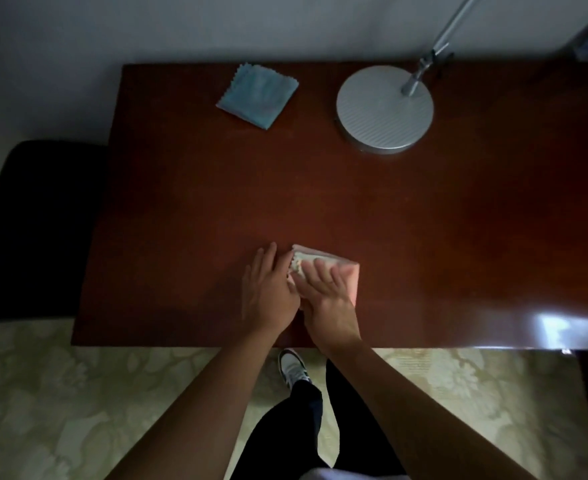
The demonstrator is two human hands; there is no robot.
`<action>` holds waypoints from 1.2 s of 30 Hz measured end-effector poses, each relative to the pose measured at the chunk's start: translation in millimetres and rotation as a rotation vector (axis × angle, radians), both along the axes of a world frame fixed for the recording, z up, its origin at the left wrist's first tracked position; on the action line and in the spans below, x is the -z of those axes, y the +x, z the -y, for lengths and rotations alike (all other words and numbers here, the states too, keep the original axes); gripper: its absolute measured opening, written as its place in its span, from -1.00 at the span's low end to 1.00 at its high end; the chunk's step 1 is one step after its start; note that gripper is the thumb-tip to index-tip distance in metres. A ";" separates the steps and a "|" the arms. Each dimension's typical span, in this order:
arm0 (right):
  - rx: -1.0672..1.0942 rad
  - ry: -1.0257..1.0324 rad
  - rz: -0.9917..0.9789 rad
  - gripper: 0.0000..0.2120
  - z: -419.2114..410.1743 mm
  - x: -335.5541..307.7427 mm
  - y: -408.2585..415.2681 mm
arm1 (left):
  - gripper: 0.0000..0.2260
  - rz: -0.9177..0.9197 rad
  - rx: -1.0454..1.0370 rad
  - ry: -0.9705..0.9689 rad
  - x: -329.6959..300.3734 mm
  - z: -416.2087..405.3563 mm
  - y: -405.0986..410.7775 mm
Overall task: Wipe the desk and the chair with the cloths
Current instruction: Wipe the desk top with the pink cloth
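Observation:
A folded pink cloth [349, 275] lies on the dark red-brown desk [216, 188] near its front edge. My right hand [327, 296] lies flat on top of the cloth with its fingers spread. My left hand [268, 289] rests on the desk at the cloth's left edge, fingers together and touching that edge. A folded blue cloth [257, 95] lies at the back of the desk, left of centre, with no hand near it. The black chair [32, 223] stands at the desk's left side, partly in shadow.
A grey round lamp base [384, 109] with its slanted pole [438, 46] stands at the back right of the desk. A bright glare [559, 327] lies on the front right edge. Patterned pale carpet [60, 393] covers the floor, and my legs and one shoe [292, 368] stand below the front edge.

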State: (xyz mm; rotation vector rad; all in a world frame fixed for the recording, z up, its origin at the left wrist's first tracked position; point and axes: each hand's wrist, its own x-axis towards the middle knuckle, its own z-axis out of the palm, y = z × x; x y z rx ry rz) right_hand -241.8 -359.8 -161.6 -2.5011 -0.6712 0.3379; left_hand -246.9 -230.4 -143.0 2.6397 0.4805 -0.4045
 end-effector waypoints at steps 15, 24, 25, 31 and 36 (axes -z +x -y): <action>0.242 -0.120 0.059 -0.59 243.9 1.6 60.7 | -0.43 -0.007 0.401 0.033 -5.0 201.8 44.2; 0.498 -0.159 0.063 -0.59 459.0 6.2 90.1 | -0.44 -0.061 0.403 0.021 -14.8 391.1 86.2; 0.567 -0.190 0.063 -0.59 483.0 6.5 94.2 | -0.45 -0.071 0.420 0.013 -16.0 405.9 88.6; 0.839 -0.255 0.084 -0.58 556.6 5.2 119.0 | -0.47 -0.118 0.419 0.035 -16.9 421.8 96.7; 0.850 -0.224 0.032 -0.51 525.9 2.5 121.9 | -0.45 -0.157 0.318 0.095 -15.3 381.7 99.4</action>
